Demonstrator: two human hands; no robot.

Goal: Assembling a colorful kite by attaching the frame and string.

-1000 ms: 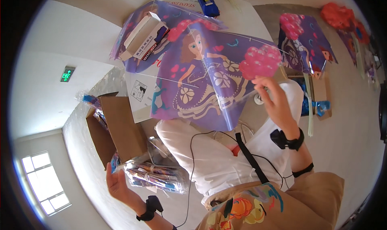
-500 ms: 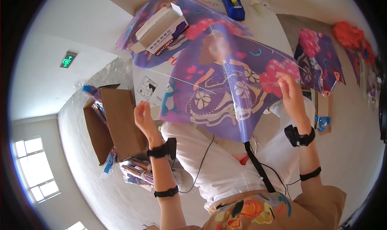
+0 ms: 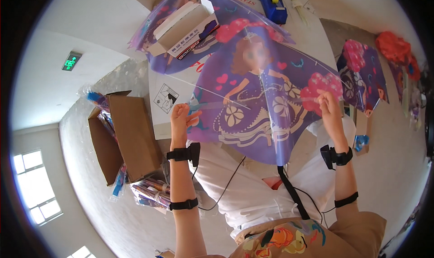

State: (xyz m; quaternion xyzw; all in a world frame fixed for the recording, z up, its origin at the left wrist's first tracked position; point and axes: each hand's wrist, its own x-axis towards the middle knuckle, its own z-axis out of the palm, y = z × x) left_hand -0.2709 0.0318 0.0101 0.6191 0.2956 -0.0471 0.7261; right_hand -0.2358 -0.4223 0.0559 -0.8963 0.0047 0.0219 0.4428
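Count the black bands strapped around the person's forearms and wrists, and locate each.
4: left wrist band, left forearm band, right wrist band, right forearm band. The right sleeve could hide another.

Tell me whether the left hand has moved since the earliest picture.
Yes. Judged against the brown cardboard box, the left hand has moved up and rightward in the view, from below the box to its right.

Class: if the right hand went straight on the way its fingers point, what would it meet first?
For the right hand, probably the purple kite, at its pink balloon print, though this single view leaves the depth unclear.
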